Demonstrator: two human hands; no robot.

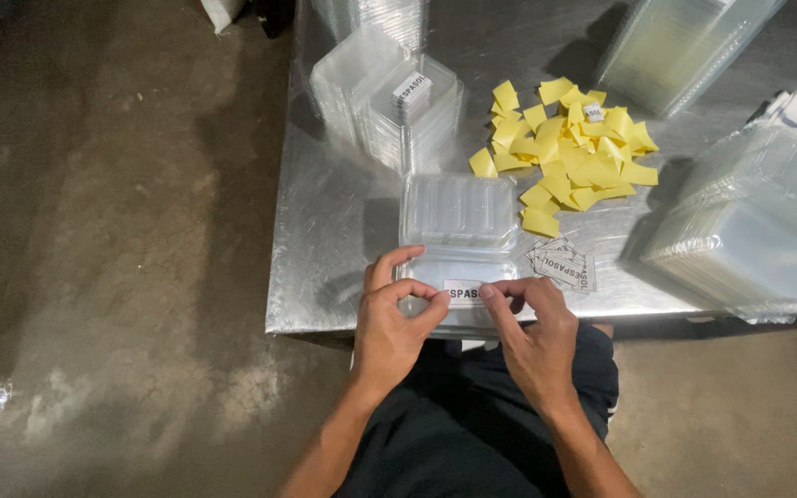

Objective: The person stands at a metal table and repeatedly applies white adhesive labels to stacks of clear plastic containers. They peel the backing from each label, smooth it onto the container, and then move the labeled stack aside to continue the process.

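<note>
An open clear plastic clamshell box (458,214) lies at the near edge of a shiny metal table (334,231). A white printed label (465,293) sits on the box's near half. My left hand (397,318) pinches the label's left end with thumb and forefinger. My right hand (532,327) presses on its right end with the fingertips. Both hands rest on the near half of the box.
A small fan of white labels (565,264) lies right of the box. A heap of yellow paper backings (569,155) spreads behind it. Stacks of clear boxes (387,97) stand at the back left, more clear stacks (754,231) at the right. Concrete floor (113,249) lies left.
</note>
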